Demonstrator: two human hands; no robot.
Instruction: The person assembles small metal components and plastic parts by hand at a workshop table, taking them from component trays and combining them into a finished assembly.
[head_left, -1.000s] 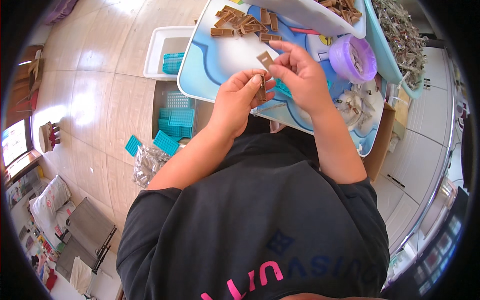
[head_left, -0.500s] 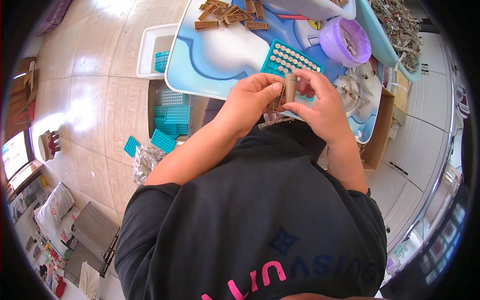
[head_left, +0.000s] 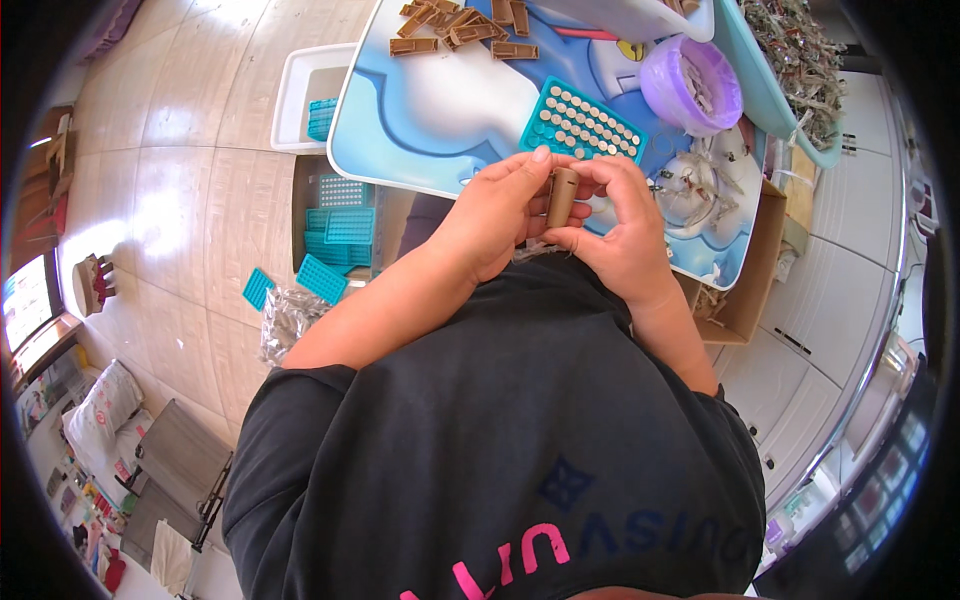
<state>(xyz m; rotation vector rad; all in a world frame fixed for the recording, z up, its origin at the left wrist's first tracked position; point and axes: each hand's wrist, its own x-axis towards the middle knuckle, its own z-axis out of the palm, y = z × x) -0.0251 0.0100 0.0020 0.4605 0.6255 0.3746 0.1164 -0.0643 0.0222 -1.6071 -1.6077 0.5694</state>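
Note:
Close in front of my body, both hands hold a brown tapered plastic casing (head_left: 562,200) over the table's near edge. My left hand (head_left: 488,212) is closed on its left side, the thumb near the top end. From the right, my right hand (head_left: 628,222) grips the casing with its thumb low and its fingers around the far side. The rounded outer face points up, with a small dark slot near the top; its inside is hidden. Just beyond the hands lies a teal tray (head_left: 537,138) carrying rows of small round pale pieces.
Loose brown casing halves (head_left: 470,32) lie at the table's far side. A purple-rimmed bucket (head_left: 655,85) and tangled wired parts (head_left: 700,185) are to the right, beside a cardboard box (head_left: 757,265). Bins with teal trays (head_left: 350,226) stand on the floor at left.
The brown half in my left hand and the rounded piece in my right hand have come together. Both hands moved slightly left and closer to each other.

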